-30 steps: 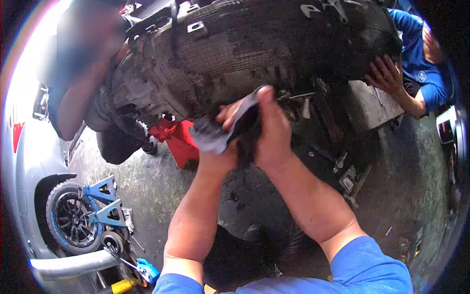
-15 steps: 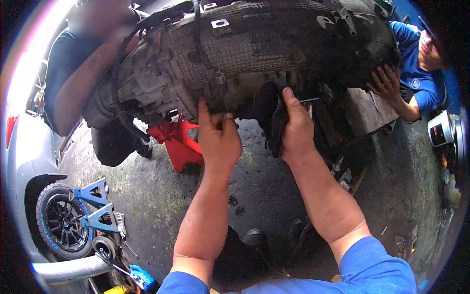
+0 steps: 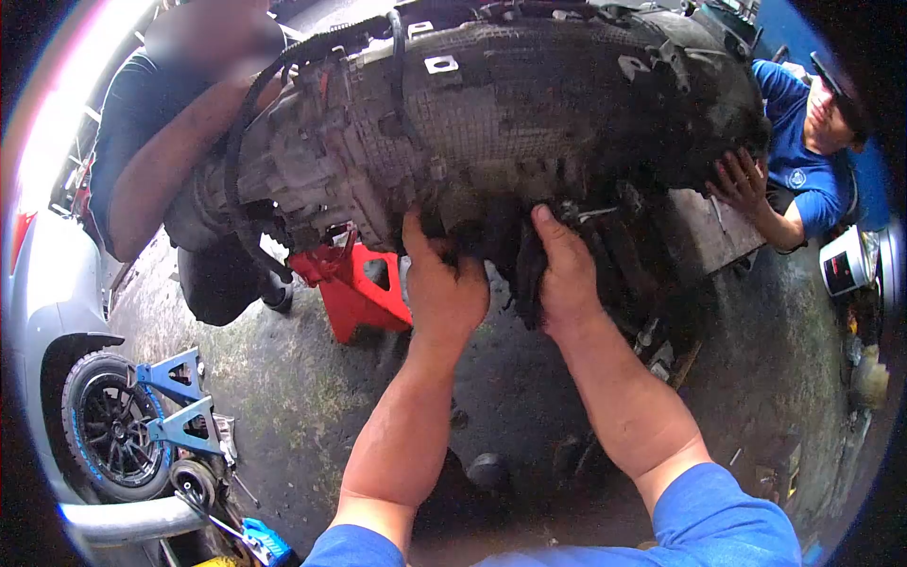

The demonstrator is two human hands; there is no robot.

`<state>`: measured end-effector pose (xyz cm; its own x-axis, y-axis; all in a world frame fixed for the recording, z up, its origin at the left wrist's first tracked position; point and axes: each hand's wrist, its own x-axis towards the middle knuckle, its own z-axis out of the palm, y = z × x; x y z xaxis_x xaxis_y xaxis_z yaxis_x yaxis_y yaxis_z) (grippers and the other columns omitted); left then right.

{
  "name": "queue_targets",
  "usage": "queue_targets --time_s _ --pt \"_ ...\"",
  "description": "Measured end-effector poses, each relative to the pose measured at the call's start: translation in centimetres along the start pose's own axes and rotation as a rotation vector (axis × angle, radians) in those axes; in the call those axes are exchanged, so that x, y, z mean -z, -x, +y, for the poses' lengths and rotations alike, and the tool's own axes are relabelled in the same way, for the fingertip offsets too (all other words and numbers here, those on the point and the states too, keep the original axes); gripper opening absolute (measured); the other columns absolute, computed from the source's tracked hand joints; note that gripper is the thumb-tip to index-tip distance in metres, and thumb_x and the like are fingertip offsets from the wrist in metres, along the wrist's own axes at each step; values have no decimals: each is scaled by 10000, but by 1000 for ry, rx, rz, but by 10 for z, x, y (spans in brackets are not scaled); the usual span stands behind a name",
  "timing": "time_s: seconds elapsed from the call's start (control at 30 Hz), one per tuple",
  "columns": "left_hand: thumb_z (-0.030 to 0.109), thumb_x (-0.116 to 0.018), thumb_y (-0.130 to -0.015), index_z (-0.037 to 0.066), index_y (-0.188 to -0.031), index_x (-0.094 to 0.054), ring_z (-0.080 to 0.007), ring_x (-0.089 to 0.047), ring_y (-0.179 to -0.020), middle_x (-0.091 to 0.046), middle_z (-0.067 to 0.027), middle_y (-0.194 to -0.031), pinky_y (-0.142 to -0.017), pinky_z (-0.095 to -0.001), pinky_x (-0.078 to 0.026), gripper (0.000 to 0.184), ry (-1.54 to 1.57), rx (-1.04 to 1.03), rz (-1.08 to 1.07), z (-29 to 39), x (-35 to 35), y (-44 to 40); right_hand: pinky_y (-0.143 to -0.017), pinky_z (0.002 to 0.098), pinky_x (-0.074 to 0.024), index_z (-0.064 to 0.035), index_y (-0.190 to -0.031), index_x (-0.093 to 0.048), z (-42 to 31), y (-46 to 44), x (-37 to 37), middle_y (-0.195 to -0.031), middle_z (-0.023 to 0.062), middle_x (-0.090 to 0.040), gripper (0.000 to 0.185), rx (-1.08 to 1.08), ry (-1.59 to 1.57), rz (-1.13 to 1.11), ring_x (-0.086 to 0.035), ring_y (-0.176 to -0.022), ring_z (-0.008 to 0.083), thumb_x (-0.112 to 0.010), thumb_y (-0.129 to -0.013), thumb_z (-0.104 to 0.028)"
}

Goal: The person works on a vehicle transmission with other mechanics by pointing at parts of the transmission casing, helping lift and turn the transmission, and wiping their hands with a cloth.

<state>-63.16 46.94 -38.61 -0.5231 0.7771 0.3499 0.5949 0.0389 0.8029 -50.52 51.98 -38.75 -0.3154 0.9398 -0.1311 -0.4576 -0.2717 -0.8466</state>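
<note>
A large, grimy metal housing (image 3: 472,113), like a gearbox, spans the upper part of the view. My left hand (image 3: 444,283) is at its lower edge, with the thumb or index finger extended upward against the casing and the other fingers curled; their tips are hidden under the edge. To its right, my right hand (image 3: 569,269) is closed around a dark cloth (image 3: 521,269), thumb upward, just below the housing. The cloth's upper part merges with the dark underside.
A person at the left leans an arm (image 3: 175,156) over the housing; another person's hand (image 3: 742,184) touches its right end. Below are a red stand (image 3: 364,307), blue stands (image 3: 184,425), a wheel (image 3: 113,425) and a silver car (image 3: 57,293). A white bucket (image 3: 841,263) stands right.
Both hands were together on the cloth, then parted; the left went to the housing's lower edge while the right kept the cloth. Since then both have shifted slightly within the view.
</note>
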Motion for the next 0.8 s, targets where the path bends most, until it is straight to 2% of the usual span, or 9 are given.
queue_targets --time_s 0.1,0.17,0.27,0.33,0.57,0.6,0.67,0.73,0.8 --pt "23 -556 -761 -42 -1392 -245 -390 -649 -833 -664 -214 -856 -743 -451 -482 707 -22 -25 17 -1 2 0 -900 351 -424 31 -1153 -596 2 1 -7 -1107 114 -635 489 113 34 13 -575 -984 230 -539 -932 -401" --pt "20 -559 -761 -32 -1391 -250 -381 -653 -820 -670 -207 -865 -753 -450 -481 703 98 -32 10 -5 -3 -1 -914 346 -420 29 -1172 -587 1 2 -5 -1123 113 -629 492 116 59 55 -570 -1001 227 -531 -937 -400" --pt "21 -571 -762 -18 -1387 -264 -377 -647 -823 -660 -197 -879 -757 -439 -483 698 85 46 3 6 4 0 -922 347 -419 27 -1204 -566 4 1 -6 -1139 108 -624 498 -12 -28 -13 -569 -1010 221 -534 -938 -393" --pt "14 -573 -769 -10 -1383 -270 -350 -641 -838 -641 -182 -894 -765 -415 -483 685 -36 33 -2 3 4 0 -921 348 -421 27 -1204 -567 4 -1 -6 -1141 111 -623 498 -17 -33 -27 -569 -1012 221 -537 -937 -392" --pt "-32 -552 -764 4 -1377 -287 -273 -630 -879 -623 -160 -933 -781 -371 -487 669 87 61 -39 -6 6 -5 -925 358 -425 40 -1169 -588 5 2 -12 -1117 130 -632 484 9 -15 -63 -573 -1014 225 -536 -943 -385" --pt "-43 -538 -773 10 -1381 -289 -262 -627 -900 -620 -155 -964 -780 -361 -493 659 231 45 -23 -8 4 -5 -925 349 -426 33 -1141 -610 4 -2 -16 -1091 118 -642 445 86 155 -7 -572 -1008 208 -542 -944 -361" --pt "-53 -524 -782 16 -1385 -291 -251 -623 -922 -618 -150 -995 -779 -351 -500 650 387 14 -36 -8 3 -5 -916 340 -432 23 -1131 -619 -4 2 -16 -1077 101 -646 422 101 112 -64 -574 -993 190 -547 -944 -348" --pt "-58 -507 -812 26 -1401 -275 -235 -608 -968 -594 -147 -1090 -792 -343 -512 638 576 120 -37 -3 6 -5 -865 305 -459 -1 -1100 -640 -33 15 -24 -1036 57 -651 373 63 64 -146 -576 -946 131 -560 -941 -329" --pt "-48 -505 -826 29 -1412 -252 -236 -605 -971 -579 -152 -1119 -797 -345 -517 644 620 120 -75 7 7 -2 -847 294 -466 0 -1117 -627 -57 21 -24 -1025 54 -649 364 84 19 -147 -574 -936 119 -571 -938 -311"
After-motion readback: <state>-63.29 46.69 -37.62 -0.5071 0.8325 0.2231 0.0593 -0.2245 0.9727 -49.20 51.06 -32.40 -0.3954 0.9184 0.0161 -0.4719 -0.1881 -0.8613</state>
